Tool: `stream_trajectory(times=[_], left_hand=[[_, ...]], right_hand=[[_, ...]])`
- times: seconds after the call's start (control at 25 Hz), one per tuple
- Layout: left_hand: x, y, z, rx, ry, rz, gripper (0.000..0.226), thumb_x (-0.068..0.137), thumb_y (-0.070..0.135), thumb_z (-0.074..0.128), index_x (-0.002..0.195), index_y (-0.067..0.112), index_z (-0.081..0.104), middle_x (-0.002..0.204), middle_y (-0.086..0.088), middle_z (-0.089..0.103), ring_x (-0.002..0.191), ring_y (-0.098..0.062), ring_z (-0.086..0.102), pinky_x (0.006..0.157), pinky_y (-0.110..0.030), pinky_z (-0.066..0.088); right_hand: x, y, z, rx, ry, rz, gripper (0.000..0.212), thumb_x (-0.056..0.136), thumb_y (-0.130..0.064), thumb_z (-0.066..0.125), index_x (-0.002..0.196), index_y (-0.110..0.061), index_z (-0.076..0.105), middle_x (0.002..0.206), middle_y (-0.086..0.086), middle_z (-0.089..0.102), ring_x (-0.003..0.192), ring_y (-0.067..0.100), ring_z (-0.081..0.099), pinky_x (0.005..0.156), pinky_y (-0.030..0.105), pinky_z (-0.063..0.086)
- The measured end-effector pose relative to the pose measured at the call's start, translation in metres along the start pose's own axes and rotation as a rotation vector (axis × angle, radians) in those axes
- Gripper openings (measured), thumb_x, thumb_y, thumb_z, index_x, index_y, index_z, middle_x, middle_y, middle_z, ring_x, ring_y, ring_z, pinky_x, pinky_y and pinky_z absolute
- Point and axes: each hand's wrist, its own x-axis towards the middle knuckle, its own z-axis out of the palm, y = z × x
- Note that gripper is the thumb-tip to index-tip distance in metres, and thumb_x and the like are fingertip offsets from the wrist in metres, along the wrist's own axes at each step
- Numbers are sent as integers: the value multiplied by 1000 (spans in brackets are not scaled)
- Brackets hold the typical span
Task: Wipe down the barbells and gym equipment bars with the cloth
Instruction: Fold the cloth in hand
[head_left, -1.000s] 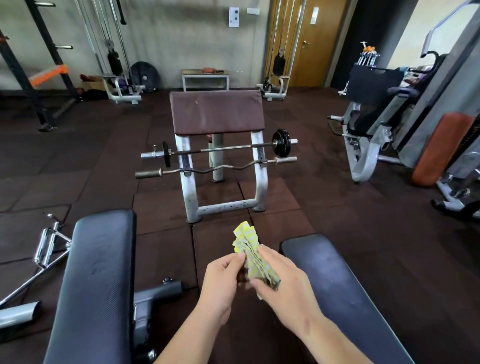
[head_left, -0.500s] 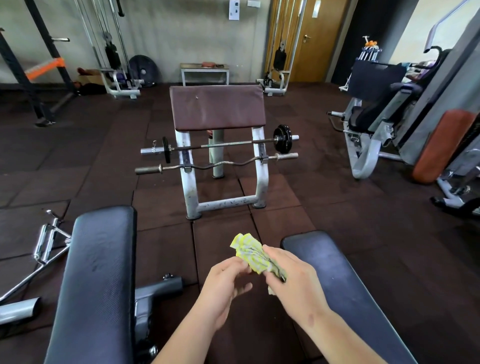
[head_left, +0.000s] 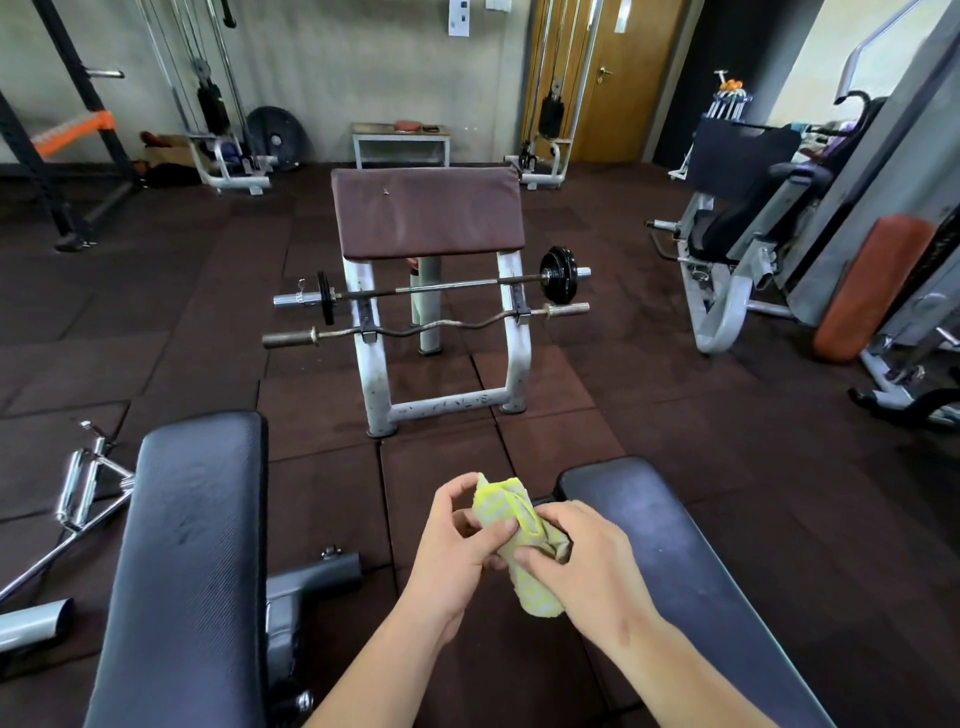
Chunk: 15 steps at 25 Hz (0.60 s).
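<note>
While both forearms reach in from the near edge and meet low in the middle, the two hands share a bunched yellow-and-white cloth (head_left: 500, 506). The left hand (head_left: 454, 543) has its back turned to the left, with thumb and curled fingers pinching the cloth's upper, far end. The right hand (head_left: 589, 569) lies palm down just beside it, fingers curled round the middle of the cloth, whose lower end hangs out below the knuckles. The hands touch at the fingertips, above the dark rubber floor (head_left: 322, 499) between two black bench pads, a left pad (head_left: 192, 545) and a right pad (head_left: 675, 551).

Farther off, straight ahead, a white-framed curl bench (head_left: 511, 364) with a brown pad carries both bars across its uprights. The straight barbell (head_left: 457, 284), with a black plate near each end, sits on the upper hooks. The wavy curl bar (head_left: 431, 326) rests just below and nearer. Both bars are well apart from the cloth. A chrome cable handle (head_left: 83, 488) lies on the floor at near left.
</note>
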Motion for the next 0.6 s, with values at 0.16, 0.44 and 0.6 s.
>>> stream_trajectory(times=[0.16,0.44,0.6], left_hand=[[1,-2,-5,93,-89,-45,50,75,22,79,120,33,62,115,-11,71,90,-20,67,75,-39,53],[-3,0,-8,-32,-160,-62,47,74,12,71,119,5,62,117,-21,70,102,-26,71,89,-38,55],[-3,2,-5,-103,-119,-50,40,82,14,78,118,3,63,115,-21,72,108,-37,69,96,-53,54]], right_hand=[[3,-2,-4,67,-5,93,12,83,-23,72,82,-32,64,82,-15,69,80,5,63,64,19,48],[3,-5,-9,287,39,195,29,90,-18,68,103,-44,63,98,-25,72,94,-3,68,74,18,53],[-2,-2,-12,70,-27,-36,69,87,-25,74,140,-54,41,149,-32,42,133,-11,43,105,15,43]])
